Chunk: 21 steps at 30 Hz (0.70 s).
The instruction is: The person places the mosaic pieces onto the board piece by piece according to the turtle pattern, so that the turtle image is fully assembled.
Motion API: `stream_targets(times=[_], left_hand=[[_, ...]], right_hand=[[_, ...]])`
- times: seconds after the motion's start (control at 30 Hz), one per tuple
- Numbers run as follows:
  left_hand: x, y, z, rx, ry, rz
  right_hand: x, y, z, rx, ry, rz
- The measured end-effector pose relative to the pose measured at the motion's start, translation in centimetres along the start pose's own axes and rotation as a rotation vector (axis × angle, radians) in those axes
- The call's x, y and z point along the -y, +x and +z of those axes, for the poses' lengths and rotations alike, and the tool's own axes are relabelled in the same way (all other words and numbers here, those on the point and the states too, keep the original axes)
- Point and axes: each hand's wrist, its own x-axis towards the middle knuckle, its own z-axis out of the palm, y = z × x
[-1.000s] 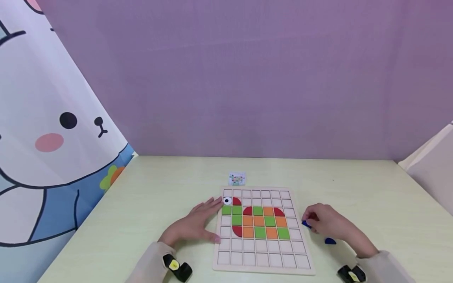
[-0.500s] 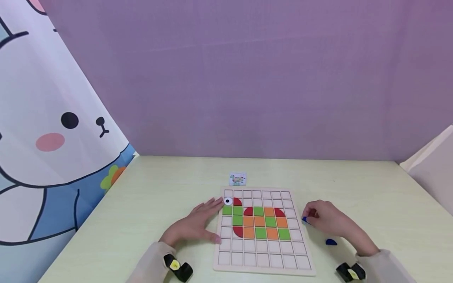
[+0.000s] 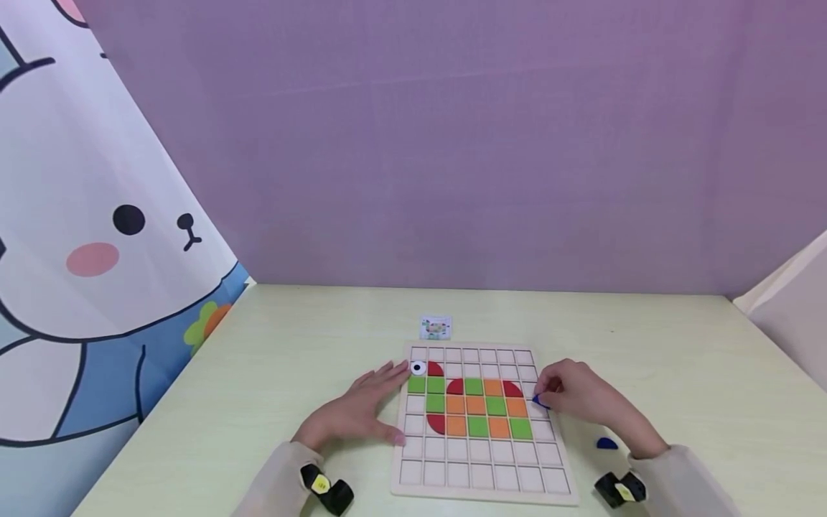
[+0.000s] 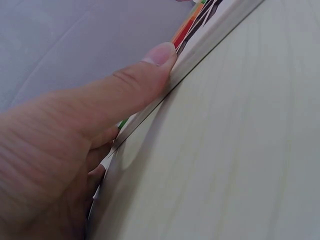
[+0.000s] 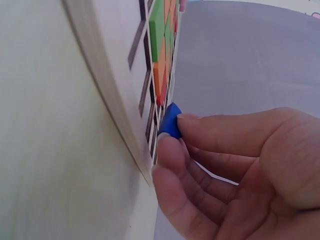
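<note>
A white grid board (image 3: pixel 465 474) lies on the table, with green and orange square tiles, red rounded tiles and a round eye tile (image 3: pixel 418 368) in its cells. My left hand (image 3: pixel 355 413) rests spread along the board's left edge; its thumb (image 4: pixel 150 70) touches the rim in the left wrist view. Between the thumb and fingers of my right hand (image 3: pixel 581 391) is pinched a small blue rounded tile (image 5: pixel 171 121), held over the board's right-hand column. A second blue rounded tile (image 3: pixel 606 444) lies on the table below that hand.
Behind the board lies a small picture card (image 3: pixel 436 328). A purple cloth backdrop (image 3: pixel 452 179) rises at the table's far edge, and a cartoon-printed cloth (image 3: pixel 97 301) hangs at the left. Black wrist cameras (image 3: pixel 326 490) are strapped to both wrists.
My right hand has moved left with the blue tile, from beside the board to over its right edge. The left hand stays in place on the board.
</note>
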Motion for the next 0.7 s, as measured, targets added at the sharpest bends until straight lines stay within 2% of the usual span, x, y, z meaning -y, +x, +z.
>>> stream_targets(times=[0.2,0.7], left_hand=[[-0.02,-0.17,0.05,0.001,-0.004,0.006],[-0.24,-0.42,-0.31,0.002,0.012,0.01]], right_hand=[[0.24,0.29,0.61,0.025,-0.008,0.04],[0.23,0.26,0.66,0.009,0.015,0.071]])
